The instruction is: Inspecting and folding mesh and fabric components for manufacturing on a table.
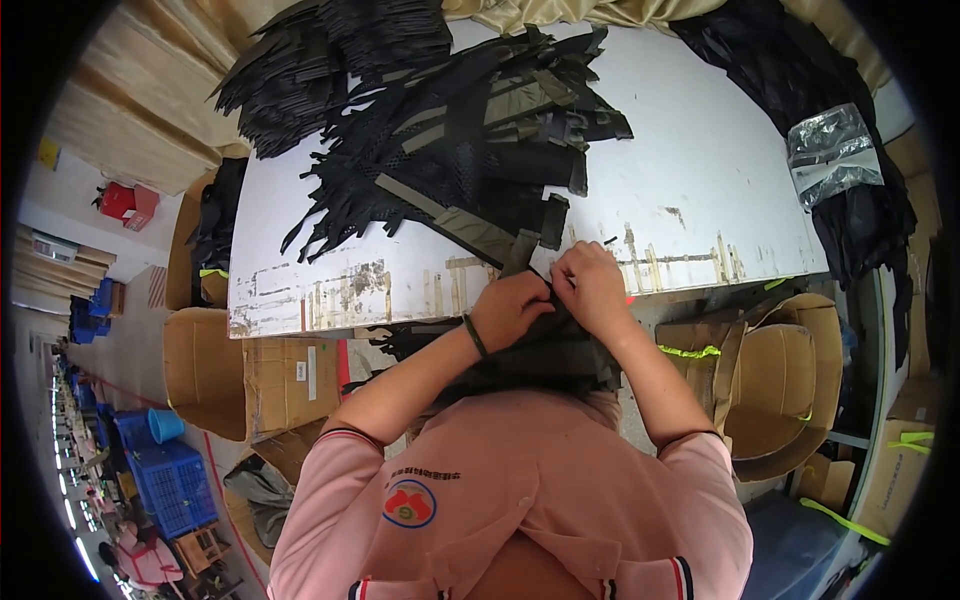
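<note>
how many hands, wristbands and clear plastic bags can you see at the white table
hands: 2, left hand and right hand, both gripping one black mesh piece
wristbands: 1, dark wristband on the left wrist
clear plastic bags: 1, clear plastic bag
total: 4

Worktop (690, 150) is white with scuffed tan and brown marks along the front edge. Fabric pile (450, 130) is mostly black mesh with olive straps mixed in. Shirt (540, 490) is pink, crates (165, 470) blue, boxes (250, 380) plain brown cardboard.
</note>
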### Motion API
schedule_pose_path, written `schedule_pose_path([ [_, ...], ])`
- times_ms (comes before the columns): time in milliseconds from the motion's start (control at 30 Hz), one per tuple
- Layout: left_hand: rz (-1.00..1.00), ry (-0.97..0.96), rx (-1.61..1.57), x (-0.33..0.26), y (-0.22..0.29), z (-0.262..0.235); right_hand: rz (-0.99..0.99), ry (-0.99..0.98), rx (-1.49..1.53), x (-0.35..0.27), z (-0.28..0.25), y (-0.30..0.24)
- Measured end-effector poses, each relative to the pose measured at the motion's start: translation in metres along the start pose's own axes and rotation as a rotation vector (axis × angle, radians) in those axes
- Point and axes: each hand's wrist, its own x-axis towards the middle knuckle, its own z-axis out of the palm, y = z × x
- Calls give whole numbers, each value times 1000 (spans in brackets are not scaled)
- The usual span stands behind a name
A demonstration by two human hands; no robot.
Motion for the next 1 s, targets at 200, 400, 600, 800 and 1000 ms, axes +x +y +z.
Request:
schedule_pose_path([
  [200,106,-204,84,-25,38,-2,962,67,1007,-21,-2,46],
  [400,-196,-29,-133,-25,20,-6,661,-255,788,-25,-15,10],
  [600,-498,-258,-389,-10,22,-10,550,-458,625,-30,-16,-5],
  [800,-549,-131,-762,-6,0,-20,839,-245,1238,-26,-2,7],
  [1000,-243,-93,-804,-16,-6,-22,778,-546,1743,-43,-12,-14],
])
